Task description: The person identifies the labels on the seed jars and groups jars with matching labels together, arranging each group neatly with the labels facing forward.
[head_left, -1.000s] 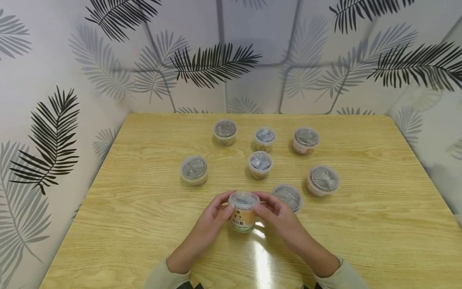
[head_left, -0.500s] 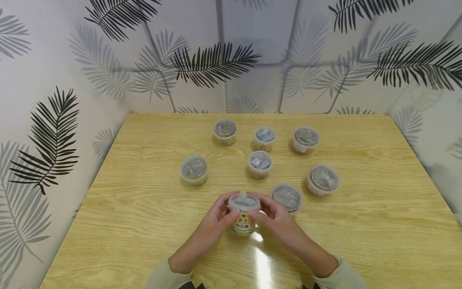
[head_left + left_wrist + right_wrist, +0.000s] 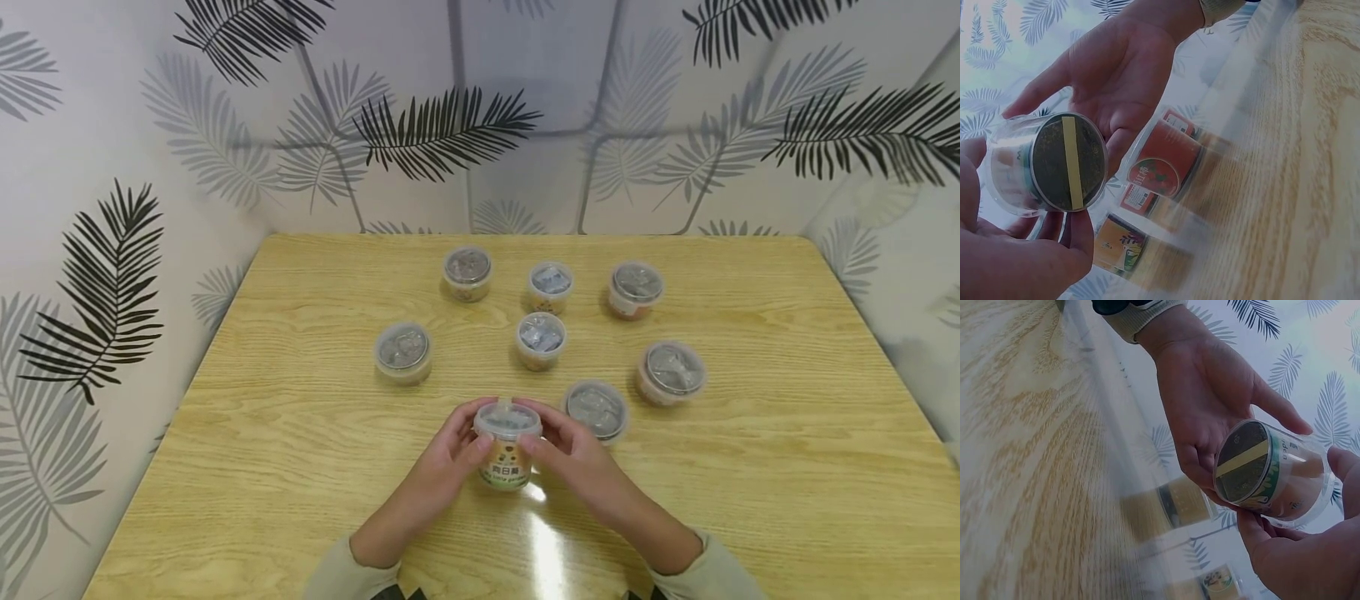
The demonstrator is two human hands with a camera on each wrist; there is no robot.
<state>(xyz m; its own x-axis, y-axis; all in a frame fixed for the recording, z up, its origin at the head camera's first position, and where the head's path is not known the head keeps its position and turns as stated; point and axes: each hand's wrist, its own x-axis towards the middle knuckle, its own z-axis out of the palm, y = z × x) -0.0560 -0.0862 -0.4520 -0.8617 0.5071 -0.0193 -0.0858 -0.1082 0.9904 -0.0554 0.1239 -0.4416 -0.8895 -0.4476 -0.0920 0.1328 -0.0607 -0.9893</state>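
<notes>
Since a second ago the small lidded tub (image 3: 506,450) has been drawn slightly nearer the table's far side and tipped a touch more upright, while both hands have kept their hold with hardly any shift. It sits lifted just off the wooden table (image 3: 750,500), near the front edge, between the two palms. From the head view the left hand (image 3: 442,462) curls its fingers round the tub's left side, thumb pressed near the clear lid, and the right hand (image 3: 573,454) mirrors it on the right, its fingers bent round the far side and its thumb against the rim. In the left wrist view the tub's dark underside (image 3: 1067,161), crossed by a yellowish strip, faces the camera, and the fingers on it are gently spread rather than clenched. The right wrist view shows the same base (image 3: 1242,461) and the orange and green label, with the tub cradled between fingertips. Just behind the right hand stands another tub (image 3: 597,410), close but apart from it. Farther back six more tubs are scattered: one to the left (image 3: 403,352), one in the middle (image 3: 540,340), one on the right (image 3: 672,372), and a row of three (image 3: 551,286) towards the wall with its leaf-pattern paper (image 3: 112,275).
</notes>
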